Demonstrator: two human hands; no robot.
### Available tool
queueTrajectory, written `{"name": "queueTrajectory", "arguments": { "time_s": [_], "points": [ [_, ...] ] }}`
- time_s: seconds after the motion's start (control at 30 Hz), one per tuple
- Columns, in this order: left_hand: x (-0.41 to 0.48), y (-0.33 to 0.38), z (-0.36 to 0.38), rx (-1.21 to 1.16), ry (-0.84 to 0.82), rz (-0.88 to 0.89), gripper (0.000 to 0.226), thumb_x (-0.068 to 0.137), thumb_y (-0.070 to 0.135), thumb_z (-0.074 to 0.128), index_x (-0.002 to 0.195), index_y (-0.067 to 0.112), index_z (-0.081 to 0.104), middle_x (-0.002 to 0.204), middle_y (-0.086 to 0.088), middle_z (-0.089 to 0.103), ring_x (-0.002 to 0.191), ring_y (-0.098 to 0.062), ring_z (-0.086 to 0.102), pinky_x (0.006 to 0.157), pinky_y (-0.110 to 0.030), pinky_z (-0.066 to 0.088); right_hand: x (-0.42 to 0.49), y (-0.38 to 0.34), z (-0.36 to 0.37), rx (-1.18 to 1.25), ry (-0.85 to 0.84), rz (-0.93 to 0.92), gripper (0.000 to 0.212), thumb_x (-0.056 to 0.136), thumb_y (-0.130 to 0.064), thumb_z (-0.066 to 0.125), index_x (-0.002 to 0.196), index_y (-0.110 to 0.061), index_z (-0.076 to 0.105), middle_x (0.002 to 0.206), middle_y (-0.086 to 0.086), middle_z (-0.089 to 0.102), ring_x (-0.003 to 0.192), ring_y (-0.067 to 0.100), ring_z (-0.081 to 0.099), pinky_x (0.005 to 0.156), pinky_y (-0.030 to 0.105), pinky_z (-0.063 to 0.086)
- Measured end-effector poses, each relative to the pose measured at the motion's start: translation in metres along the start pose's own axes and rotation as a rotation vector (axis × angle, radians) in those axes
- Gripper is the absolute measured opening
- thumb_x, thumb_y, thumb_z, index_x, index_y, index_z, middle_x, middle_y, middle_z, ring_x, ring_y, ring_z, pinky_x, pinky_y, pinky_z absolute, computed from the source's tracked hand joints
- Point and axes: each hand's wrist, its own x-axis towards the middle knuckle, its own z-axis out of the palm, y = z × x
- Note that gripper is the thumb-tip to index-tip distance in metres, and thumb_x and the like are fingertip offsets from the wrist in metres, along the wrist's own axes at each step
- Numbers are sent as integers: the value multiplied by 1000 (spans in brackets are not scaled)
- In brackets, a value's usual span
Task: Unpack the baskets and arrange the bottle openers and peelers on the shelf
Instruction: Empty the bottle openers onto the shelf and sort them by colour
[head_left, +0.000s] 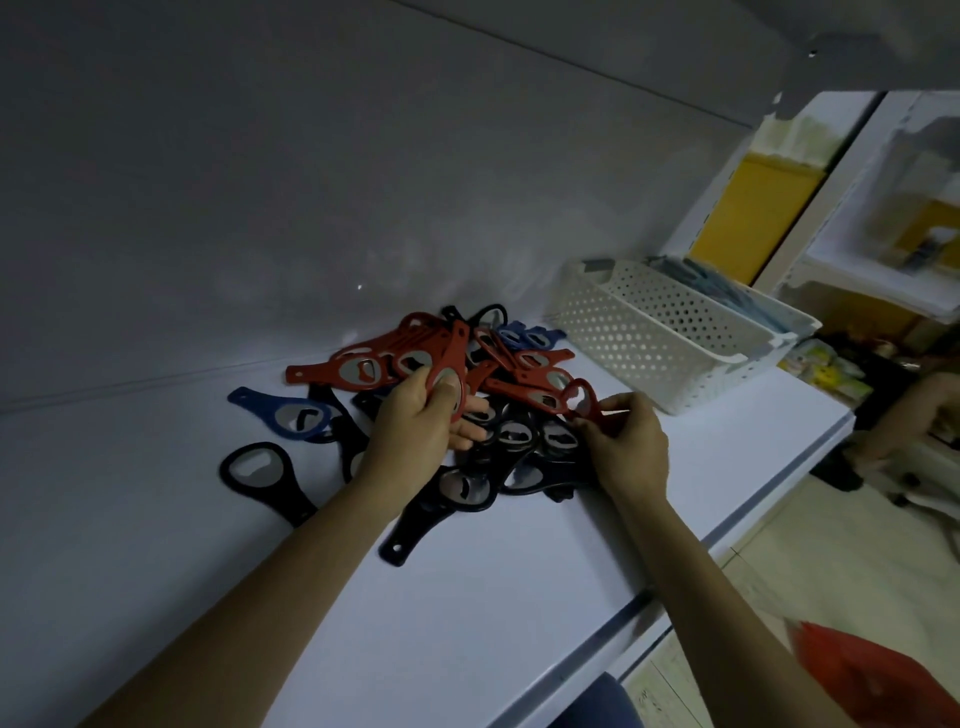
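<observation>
A heap of red, blue and black bottle openers (511, 447) lies on the white shelf (493, 597). My left hand (421, 415) grips a red bottle opener (451, 364) by its round head, handle pointing up. My right hand (623, 441) pinches another red opener (582, 400) at the heap's right edge. A black opener (257, 475) and a blue opener (285, 410) lie apart on the left. Two white perforated baskets (654, 332) stand at the back right; the farther one holds blue items (727, 286) that I cannot identify.
The shelf's back wall (260, 182) rises right behind the heap. The shelf's front edge (727, 530) runs diagonally on the right, with tiled floor below. A red object (872, 675) shows at the bottom right. A person's legs (914, 415) are at the far right.
</observation>
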Motion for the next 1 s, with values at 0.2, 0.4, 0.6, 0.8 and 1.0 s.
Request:
{"name": "queueTrajectory", "arguments": {
  "time_s": [0.2,0.4,0.6,0.8,1.0],
  "points": [
    [2,1,-1,-62,4,-12,23,102,21,38,96,7,56,81,-7,71,55,-10,64,51,-17,50,-7,-16,4,453,310,-110,9,87,-14,65,94,-20,63,84,-14,66,81,7,64,72,14,50],
    [2,8,-1,-153,-13,-89,55,87,61,33,93,16,63,71,-4,73,57,-15,68,47,-18,50,-15,-56,7,667,-296,-307,21,85,-11,70,102,-23,66,93,12,71,81,21,70,72,27,57],
    [-1,9,-9,-78,-47,-29,14,98,17,49,103,20,61,71,6,72,48,-8,59,43,-17,44,-19,-74,31,237,-162,-401,32,86,-31,68,116,-19,61,88,-4,69,82,11,66,74,29,53],
    [-3,11,-8,-155,-48,-40,15,96,10,52,103,19,60,82,2,75,60,-14,68,50,-18,50,-17,-40,31,-449,9,-306,21,91,-36,49,97,-22,62,99,-1,65,93,21,59,82,32,26],
    [-3,7,-6,-157,-46,-19,13,95,11,53,103,17,63,88,-2,74,69,-15,71,58,-19,53,-19,-50,34,-347,42,-391,20,86,-21,63,104,-20,70,105,4,65,99,27,54,78,34,34]
  ]
}}
